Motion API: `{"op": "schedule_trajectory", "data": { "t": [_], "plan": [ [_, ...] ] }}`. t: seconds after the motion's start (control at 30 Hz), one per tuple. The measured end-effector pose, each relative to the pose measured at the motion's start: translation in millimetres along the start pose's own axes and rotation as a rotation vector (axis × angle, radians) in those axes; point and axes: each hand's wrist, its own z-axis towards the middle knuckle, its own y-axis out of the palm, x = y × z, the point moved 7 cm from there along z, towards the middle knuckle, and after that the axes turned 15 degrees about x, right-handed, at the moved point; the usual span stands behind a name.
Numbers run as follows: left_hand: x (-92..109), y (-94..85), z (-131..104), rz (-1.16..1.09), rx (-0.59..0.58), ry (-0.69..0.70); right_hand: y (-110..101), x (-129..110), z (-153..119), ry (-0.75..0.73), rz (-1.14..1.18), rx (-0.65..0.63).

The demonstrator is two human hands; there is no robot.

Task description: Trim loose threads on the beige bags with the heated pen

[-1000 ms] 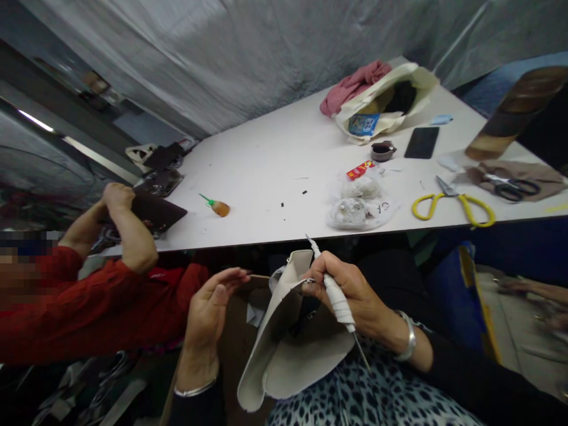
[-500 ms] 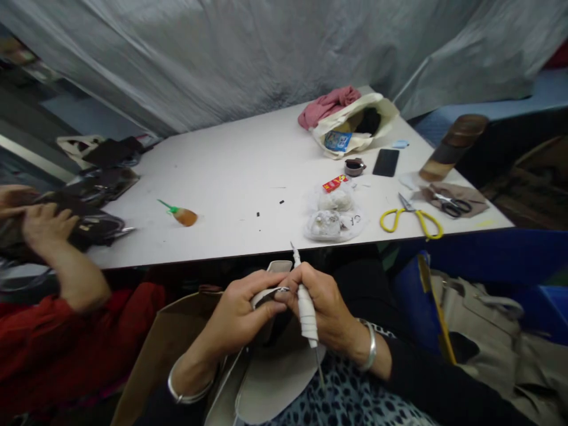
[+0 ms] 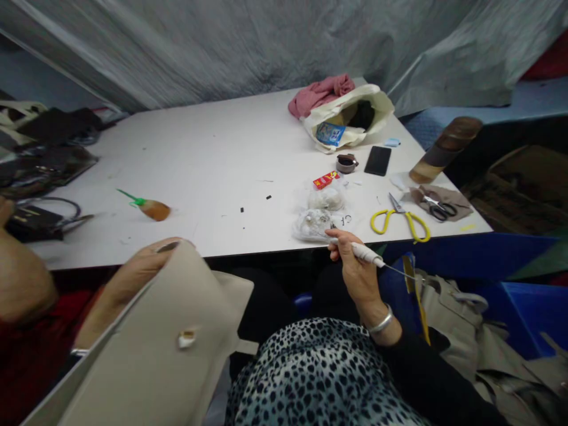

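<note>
At the left, my left hand (image 3: 153, 260) grips the upper edge of a beige leather handbag (image 3: 177, 307); its fingers are mostly hidden behind the leather. The bag is raised and tilted, with a small metal fitting (image 3: 186, 339) on its side. My right hand (image 3: 359, 272) is closed around an awl (image 3: 367, 254) with a white wrapped handle, at the table's front edge. A thin metal rod sticks out from the handle toward the right. The fingertips of this hand are beside a clear plastic bag (image 3: 313, 225) of whitish contents.
On the white table (image 3: 199, 148) lie yellow-handled scissors (image 3: 402, 219), black scissors (image 3: 439, 208), a phone (image 3: 378, 161), a red box (image 3: 326, 180), a glue bottle (image 3: 153, 209) and a cloth bag (image 3: 350, 118). A bottle (image 3: 446, 148) stands right. A co-worker's arm (image 3: 22, 278) is at left.
My hands have moved apart. The left has lifted the beige handbag up and to the left; the right has carried the awl right, beside the plastic bag. The view has shifted slightly.
</note>
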Motion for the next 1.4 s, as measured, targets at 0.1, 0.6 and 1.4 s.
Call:
{"op": "schedule_trajectory", "data": {
  "t": [0.1, 0.6, 1.4],
  "plan": [
    [-24, 81.0, -4, -0.022, -0.18, -0.057, -13, 18, 21, 0.01, -0.093, 0.108],
    [-71, 179.8, -21, -0.163, -0.284, -0.198, -15, 29, 43, -0.236, -0.333, 0.065],
    [-67, 209.0, -16, 0.044, -0.304, -0.04, 1, 32, 52, -0.397, -0.394, -0.048]
  ]
}}
